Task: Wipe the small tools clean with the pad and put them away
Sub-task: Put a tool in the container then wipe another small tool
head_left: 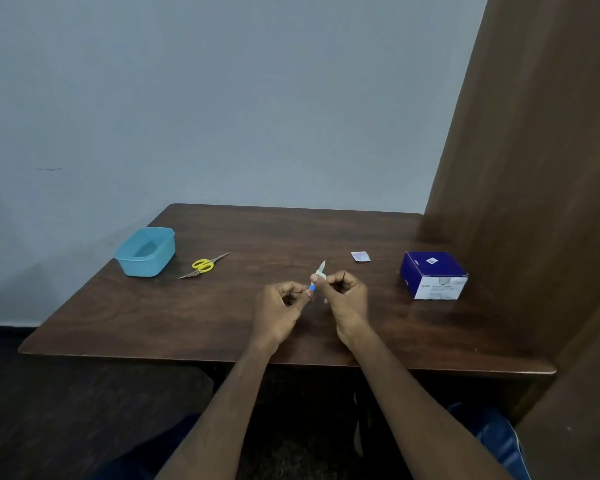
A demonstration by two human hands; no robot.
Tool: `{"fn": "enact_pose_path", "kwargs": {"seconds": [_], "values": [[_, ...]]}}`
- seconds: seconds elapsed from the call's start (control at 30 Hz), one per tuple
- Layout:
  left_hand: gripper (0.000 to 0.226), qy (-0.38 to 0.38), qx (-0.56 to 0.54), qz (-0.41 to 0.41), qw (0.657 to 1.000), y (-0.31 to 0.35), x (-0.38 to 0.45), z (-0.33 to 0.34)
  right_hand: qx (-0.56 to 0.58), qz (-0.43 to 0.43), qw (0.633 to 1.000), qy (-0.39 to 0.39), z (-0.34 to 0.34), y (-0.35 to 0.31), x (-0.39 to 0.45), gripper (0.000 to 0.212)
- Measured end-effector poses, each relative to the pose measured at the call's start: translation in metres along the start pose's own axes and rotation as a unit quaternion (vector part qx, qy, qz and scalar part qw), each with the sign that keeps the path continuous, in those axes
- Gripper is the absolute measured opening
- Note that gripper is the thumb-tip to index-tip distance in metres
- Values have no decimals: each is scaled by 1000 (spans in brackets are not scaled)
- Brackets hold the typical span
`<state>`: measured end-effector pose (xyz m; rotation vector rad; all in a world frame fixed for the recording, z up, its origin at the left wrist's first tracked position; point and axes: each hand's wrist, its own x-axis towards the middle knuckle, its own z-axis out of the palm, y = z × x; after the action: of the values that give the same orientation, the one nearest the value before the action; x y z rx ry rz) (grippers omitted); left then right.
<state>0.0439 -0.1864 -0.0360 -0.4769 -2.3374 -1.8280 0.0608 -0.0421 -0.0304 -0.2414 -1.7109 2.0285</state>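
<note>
Above the middle of the brown table (153, 327), my left hand (281, 306) pinches the blue lower end of a small tool (312, 287). My right hand (345, 296) pinches a white pad (321, 270) wrapped around the tool's upper part; a white tip sticks up past my fingers. Yellow-handled scissors (204, 265) lie flat on the table to the left. Beside them, at the far left, stands an open light blue plastic tub (145, 252).
A torn wipe sachet (360, 256) lies behind my hands to the right. A blue and white box (433, 276) stands at the right, close to a tall brown wooden panel (534, 168). A pale wall runs behind the table.
</note>
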Motion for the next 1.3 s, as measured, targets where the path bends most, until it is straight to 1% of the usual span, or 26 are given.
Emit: {"fn": "enact_pose_path", "kwargs": {"seconds": [0.1, 0.23, 0.3, 0.4, 0.57, 0.7, 0.77, 0.87, 0.93, 1.0, 1.1, 1.2, 1.3], "values": [[7, 6, -4, 0, 1000, -1, 0, 0, -3, -3, 1000, -3, -2, 4, 1, 29], [7, 43, -37, -14, 998, -2, 2, 0, 42, -8, 998, 50, -3, 4, 2, 26], [6, 62, -44, -21, 997, -3, 6, 0, 67, -14, 996, 62, -5, 5, 3, 19], [7, 64, -29, -31, 997, -3, 15, 4, 75, -14, 996, 37, -6, 11, 6, 10], [9, 72, 58, -27, 995, -4, 49, 6, 64, 46, 996, -35, -3, 12, 45, 8], [8, 66, 90, -38, 993, -11, 97, 9, 51, 42, 998, -20, 1, 10, 105, 8], [6, 55, 110, -26, 992, -16, 124, 13, 40, 39, 998, -25, 5, 15, 132, 9], [7, 43, 113, 14, 993, -26, 160, 21, -14, 0, 999, -30, 11, 25, 157, 2], [8, 43, 124, 30, 991, -37, 179, 26, -48, -33, 998, -28, 12, 31, 169, 6], [8, 48, 134, 37, 989, -44, 192, 30, -90, -85, 992, -26, 8, 31, 178, 11], [9, 40, 135, 49, 989, -51, 198, 36, -154, -159, 975, -31, -2, 31, 188, 16], [11, 23, 146, 43, 988, -49, 194, 38, -190, -190, 963, -35, -6, 33, 191, 11], [10, 8, 135, 57, 989, -48, 195, 40, -237, -258, 936, -33, -7, 35, 193, 11]]}}
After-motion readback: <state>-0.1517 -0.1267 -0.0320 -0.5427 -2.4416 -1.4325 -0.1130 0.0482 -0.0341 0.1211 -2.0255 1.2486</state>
